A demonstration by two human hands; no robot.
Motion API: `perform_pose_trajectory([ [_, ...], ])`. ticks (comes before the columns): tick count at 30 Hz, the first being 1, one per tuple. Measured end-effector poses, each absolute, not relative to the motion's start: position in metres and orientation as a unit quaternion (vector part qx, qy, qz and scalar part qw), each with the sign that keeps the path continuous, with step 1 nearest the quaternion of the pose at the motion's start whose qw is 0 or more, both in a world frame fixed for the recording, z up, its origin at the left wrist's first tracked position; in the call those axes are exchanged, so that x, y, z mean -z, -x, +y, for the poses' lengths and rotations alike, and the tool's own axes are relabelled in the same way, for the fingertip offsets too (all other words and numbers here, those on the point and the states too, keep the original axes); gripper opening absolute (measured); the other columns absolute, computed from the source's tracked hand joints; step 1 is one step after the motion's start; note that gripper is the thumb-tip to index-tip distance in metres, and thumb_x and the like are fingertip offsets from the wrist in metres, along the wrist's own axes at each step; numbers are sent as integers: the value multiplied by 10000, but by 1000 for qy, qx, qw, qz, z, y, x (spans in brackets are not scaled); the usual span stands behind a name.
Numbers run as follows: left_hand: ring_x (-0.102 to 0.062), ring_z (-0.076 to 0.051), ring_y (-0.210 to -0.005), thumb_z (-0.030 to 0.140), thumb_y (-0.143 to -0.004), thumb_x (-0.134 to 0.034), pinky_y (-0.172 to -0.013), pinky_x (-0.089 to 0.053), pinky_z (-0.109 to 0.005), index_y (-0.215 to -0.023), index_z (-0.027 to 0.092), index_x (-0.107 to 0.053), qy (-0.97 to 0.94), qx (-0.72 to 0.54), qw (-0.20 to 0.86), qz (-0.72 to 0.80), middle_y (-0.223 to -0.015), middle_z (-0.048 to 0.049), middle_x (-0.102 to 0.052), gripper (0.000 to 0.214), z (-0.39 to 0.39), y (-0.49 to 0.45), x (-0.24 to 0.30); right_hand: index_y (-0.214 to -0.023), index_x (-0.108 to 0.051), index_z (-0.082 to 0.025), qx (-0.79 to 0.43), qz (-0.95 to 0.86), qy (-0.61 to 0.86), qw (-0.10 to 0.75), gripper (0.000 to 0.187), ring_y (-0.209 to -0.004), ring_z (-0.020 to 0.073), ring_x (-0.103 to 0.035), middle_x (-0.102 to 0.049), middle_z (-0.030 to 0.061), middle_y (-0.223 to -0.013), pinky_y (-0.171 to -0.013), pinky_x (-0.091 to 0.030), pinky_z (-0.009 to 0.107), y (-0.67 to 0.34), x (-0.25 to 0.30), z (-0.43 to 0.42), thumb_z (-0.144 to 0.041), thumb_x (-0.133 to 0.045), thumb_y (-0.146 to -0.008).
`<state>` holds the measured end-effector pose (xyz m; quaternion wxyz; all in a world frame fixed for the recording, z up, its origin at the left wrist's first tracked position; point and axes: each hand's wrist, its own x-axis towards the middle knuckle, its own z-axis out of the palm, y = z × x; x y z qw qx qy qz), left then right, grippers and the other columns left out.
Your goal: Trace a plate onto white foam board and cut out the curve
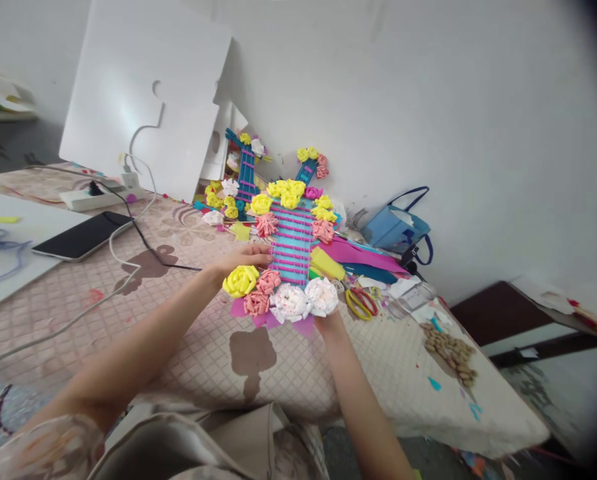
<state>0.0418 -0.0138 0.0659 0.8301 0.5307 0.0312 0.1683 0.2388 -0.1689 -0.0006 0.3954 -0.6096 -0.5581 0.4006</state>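
Far left, flat black rectangular device with a pale rim (82, 236) on the beige patterned tablecloth (193, 360), white power strip (91, 195) just behind it. Left forearm comes in from lower left, slants up and right, nearly straight at the wrist; left hand (246, 259) points right, fingers close together, pinching the left edge of the light-blue rectangular panel with magenta cross-strips and crumpled-paper-like flowers (292, 247). Panel is in front of the person, over the table, around mid-view, held between both hands; gap to the cloth can't be judged. Long axis runs away from the person, near end to far end, top leaning slightly right; strips cross it side to side. Striped face is toward the camera. Near end carries the white flowers (303, 300), plus yellow and salmon ones at its left corner; far end carries a yellow cluster (287, 192). Right forearm rises from the bottom, leaning left, to the panel's near right corner; right hand (329, 321) is mostly hidden under the white flowers, so finger closure can't be told. Right of it, scissors with yellow and red handles (359, 304), then a blue bag with dark handles (397, 225) farther back, and a pile of tan peanut-like pods (451, 353) near the table's right edge.
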Motion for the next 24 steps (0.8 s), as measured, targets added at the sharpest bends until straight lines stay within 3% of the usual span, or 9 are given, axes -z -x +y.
perform_pose_trajectory([
  [3, -639, -114, -637, 226, -742, -740, -606, -494, -204, -867, 123, -630, -535, -165, 828, 35, -710, -7, -652, 196, -16, -42, -66, -881, -537, -290, -355, -445, 634, 523, 540, -1181, 303, -436, -621, 85, -968, -903, -425, 423, -235, 4, -173, -757, -377, -661],
  [7, -632, -113, -623, 225, -734, -747, -578, -486, -194, -839, 128, -618, -539, -166, 825, 46, -687, 5, -636, 193, -19, -42, -66, -895, -544, -270, -356, -375, 629, 581, 561, -1138, 327, -480, -633, 96, -994, -858, -446, 419, -230, 5, -173, -750, -409, -639],
  [12, -607, -88, -575, 196, -730, -750, -544, -475, -176, -848, 130, -606, -542, -170, 820, 61, -693, 15, -641, 197, -20, -40, -69, -1012, -558, -272, -343, -325, 595, 651, 648, -1086, 267, -547, -643, 79, -1044, -781, -486, 371, -218, -3, -183, -789, -294, -723],
  [15, -580, -69, -529, 188, -726, -757, -512, -462, -162, -825, 133, -595, -543, -179, 818, 68, -660, 29, -632, 197, -19, -39, -71, -953, -596, -255, -335, -296, 533, 719, 681, -751, 204, -610, -657, 50, -863, -570, -463, 304, -205, -7, -206, -823, -284, -743],
  [17, -570, -63, -514, 193, -715, -771, -501, -455, -158, -804, 137, -588, -542, -184, 817, 72, -643, 37, -627, 211, -17, -38, -72, -896, -616, -232, -338, -313, 494, 737, 674, -539, 142, -524, -634, 27, -765, -462, -387, 265, -195, -9, -222, -830, -353, -726],
  [21, -596, -78, -546, 203, -698, -788, -526, -468, -170, -807, 134, -596, -546, -182, 814, 80, -672, 21, -649, 231, -15, -39, -72, -781, -616, -190, -275, -360, 533, 714, 401, -470, 78, -423, -611, 5, -714, -444, -321, 232, -183, -14, -243, -591, -599, -787],
  [24, -598, -81, -545, 206, -697, -787, -517, -462, -171, -799, 130, -602, -551, -183, 810, 81, -672, 17, -650, 225, -14, -39, -71, -721, -603, -186, -225, -318, 554, 736, 268, -467, 56, -401, -596, -15, -704, -448, -307, 217, -183, -19, -247, -427, -628, -836],
])
